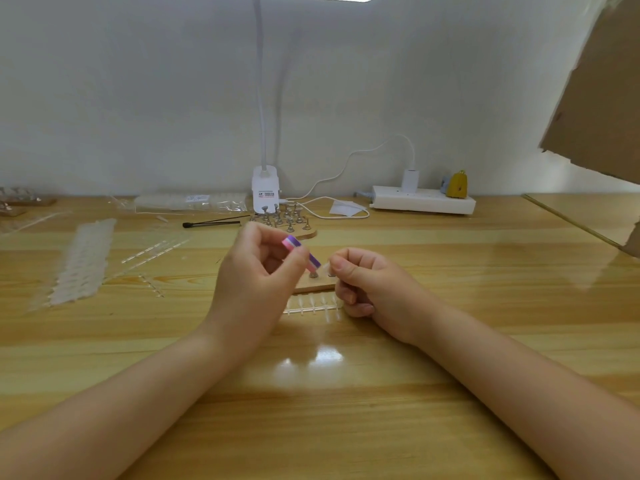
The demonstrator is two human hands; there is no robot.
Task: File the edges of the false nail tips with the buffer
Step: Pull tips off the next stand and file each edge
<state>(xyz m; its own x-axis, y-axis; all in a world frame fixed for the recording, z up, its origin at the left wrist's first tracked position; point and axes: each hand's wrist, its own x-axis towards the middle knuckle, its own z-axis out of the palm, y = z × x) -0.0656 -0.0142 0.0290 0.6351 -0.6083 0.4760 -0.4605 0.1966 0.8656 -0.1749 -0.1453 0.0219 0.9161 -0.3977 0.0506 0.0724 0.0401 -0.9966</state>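
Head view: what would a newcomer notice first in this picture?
First, the two hands meeting mid-table: the left hand grips a pink-and-purple buffer, and the right hand pinches a clear false nail tip against the buffer's lower end. Behind them, a wooden board of small metal nail stands sits before the white clip lamp.

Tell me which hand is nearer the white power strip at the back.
Right. The right hand sits below and slightly left of the power strip; the left hand, holding the buffer, is farther left.
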